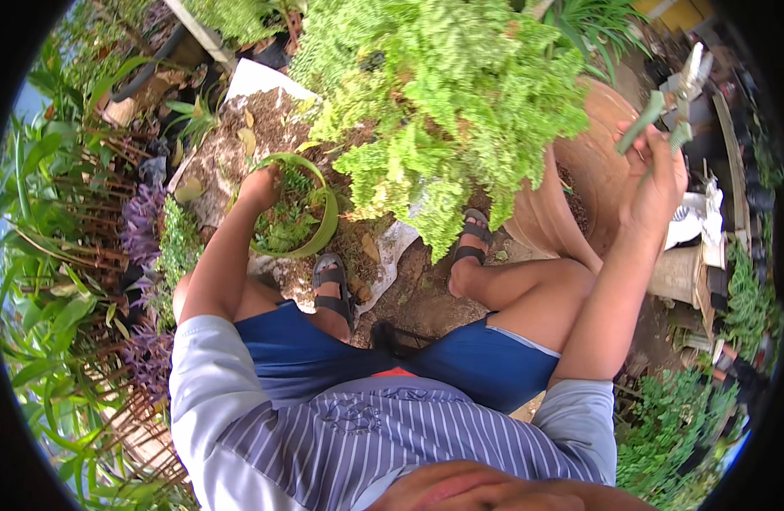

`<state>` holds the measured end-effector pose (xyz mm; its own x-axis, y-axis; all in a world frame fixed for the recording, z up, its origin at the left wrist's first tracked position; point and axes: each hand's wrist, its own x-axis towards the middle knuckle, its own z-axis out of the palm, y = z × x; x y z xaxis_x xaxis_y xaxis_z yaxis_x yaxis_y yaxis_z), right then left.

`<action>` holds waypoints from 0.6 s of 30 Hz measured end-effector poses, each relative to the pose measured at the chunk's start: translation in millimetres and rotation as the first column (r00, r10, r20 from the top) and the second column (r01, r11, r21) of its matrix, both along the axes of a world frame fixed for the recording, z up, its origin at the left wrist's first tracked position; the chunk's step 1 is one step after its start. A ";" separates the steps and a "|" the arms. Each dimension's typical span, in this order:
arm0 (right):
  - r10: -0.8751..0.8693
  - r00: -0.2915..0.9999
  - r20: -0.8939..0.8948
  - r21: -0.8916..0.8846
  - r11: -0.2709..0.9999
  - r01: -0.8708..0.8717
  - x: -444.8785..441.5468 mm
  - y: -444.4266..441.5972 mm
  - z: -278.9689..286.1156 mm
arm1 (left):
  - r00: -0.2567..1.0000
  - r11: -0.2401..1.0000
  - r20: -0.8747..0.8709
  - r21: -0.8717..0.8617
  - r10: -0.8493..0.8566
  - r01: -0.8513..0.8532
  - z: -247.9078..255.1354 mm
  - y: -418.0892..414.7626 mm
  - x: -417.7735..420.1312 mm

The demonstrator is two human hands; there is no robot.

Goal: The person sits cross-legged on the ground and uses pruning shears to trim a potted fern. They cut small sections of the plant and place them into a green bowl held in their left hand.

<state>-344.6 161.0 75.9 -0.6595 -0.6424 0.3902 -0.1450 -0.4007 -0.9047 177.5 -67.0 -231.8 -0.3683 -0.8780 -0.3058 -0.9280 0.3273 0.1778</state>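
My left hand (262, 187) is at the far left rim of a light green round tub (328, 220), its fingers curled and partly hidden, seemingly gripping the rim. Green fern cuttings (289, 223) lie inside the tub. Off to the right, my right hand (657, 175) is raised and holds pruning shears (680, 108) with green handles, blades pointing up and away from me. A large, bushy fern (430, 108) with bright green fronds fills the space between my hands and hides what it grows in.
A big terracotta-coloured pot (535, 207) stands right of the fern. Soil and dry leaves cover a white sheet (264, 80) on the ground. Purple-leaved plants (146, 220) and tall leafy plants (53, 287) crowd the left side. A pale pot (676, 274) stands at the right.
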 end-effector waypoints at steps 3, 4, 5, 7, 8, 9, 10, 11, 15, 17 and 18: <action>0.024 0.997 0.069 -0.074 0.997 -0.019 -0.3 0.2 10.3 | 0.999 0.992 -0.033 -0.122 0.010 -0.014 34.8 9.1 -8.0; 0.031 0.996 0.084 -0.093 0.995 -0.023 -4.4 0.5 9.9 | 0.999 0.987 -0.030 -0.158 0.031 -0.036 44.4 14.3 -7.7; 0.040 0.994 0.098 -0.112 0.993 -0.029 -9.8 0.7 9.7 | 0.999 0.982 -0.041 -0.185 0.024 -0.031 50.6 16.1 -6.0; 0.048 0.989 0.142 -0.122 0.992 -0.030 -10.4 1.9 13.3 | 0.989 0.955 -0.150 -0.293 0.006 -0.051 60.9 27.7 -5.7; 0.039 0.984 0.172 -0.116 0.993 -0.019 -8.9 3.0 16.6 | 0.984 0.947 -0.180 -0.316 0.005 -0.063 66.4 32.1 -5.4; 0.038 0.978 0.205 -0.110 0.994 -0.015 -7.9 1.9 15.5 | 0.978 0.938 -0.207 -0.338 0.009 -0.080 72.1 40.4 -4.4; 0.063 0.976 0.207 -0.129 0.991 -0.036 -15.6 2.6 11.4 | 0.961 0.931 -0.277 -0.351 -0.001 -0.100 79.4 49.5 -10.4; 0.066 0.977 0.203 -0.125 0.991 -0.041 -21.5 3.0 7.2 | 0.938 0.926 -0.345 -0.364 -0.037 -0.097 88.0 56.9 -15.3; 0.079 0.982 0.173 -0.047 0.996 -0.072 -19.9 8.0 2.6 | 0.853 0.863 -0.482 -0.499 -0.201 -0.078 128.3 96.0 -27.8; 0.095 0.989 0.113 0.053 0.993 -0.101 -20.0 12.1 1.7 | 0.791 0.757 -0.520 -0.644 -0.323 -0.114 174.6 123.7 -51.1; 0.097 0.990 0.107 0.071 0.992 -0.105 -17.3 14.6 3.1 | 0.743 0.732 -0.562 -0.666 -0.362 -0.147 202.4 142.5 -68.1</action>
<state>-361.9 175.6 79.0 -0.6239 -0.7330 0.2709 -0.0115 -0.3379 -0.9411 109.4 75.5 -29.4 -0.3438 -0.6856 0.6417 -0.6220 0.6782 0.3913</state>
